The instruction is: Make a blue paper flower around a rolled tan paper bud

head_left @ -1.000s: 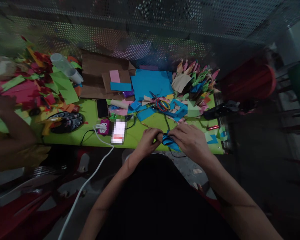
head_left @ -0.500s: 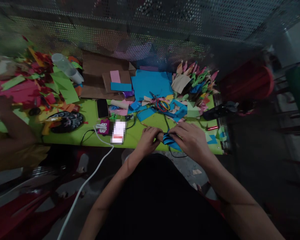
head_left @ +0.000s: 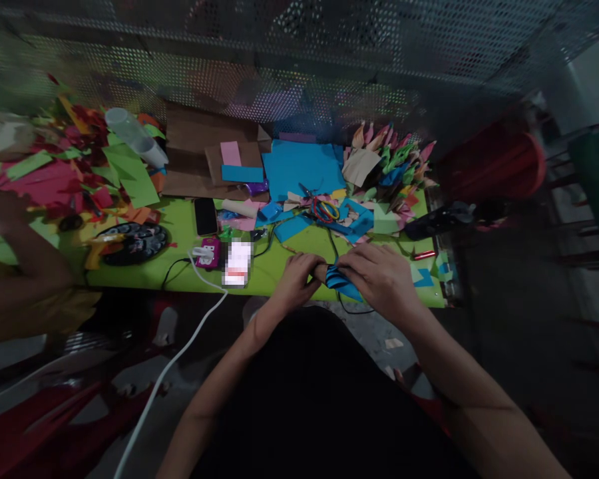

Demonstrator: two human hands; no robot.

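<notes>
Both hands meet at the near edge of the lime-green table [head_left: 180, 229] over a small folded blue paper piece [head_left: 340, 282]. My left hand [head_left: 298, 278] is curled, its fingers pinching the piece's left end. My right hand [head_left: 382, 278] is closed over the right side, covering much of the paper. Scissors with red and yellow handles [head_left: 322, 207] lie just beyond the hands among blue paper scraps.
A blue sheet [head_left: 302, 166], brown cardboard [head_left: 204, 150] and a heap of folded coloured paper shapes [head_left: 394, 163] fill the far side. A phone [head_left: 204, 215], a dark palette [head_left: 132, 241] and a white cable [head_left: 174, 359] lie left. Another person's arm [head_left: 24, 253] rests at far left.
My hands have shifted only slightly on the blue paper, the right one a little higher than a second ago; everything else stays put.
</notes>
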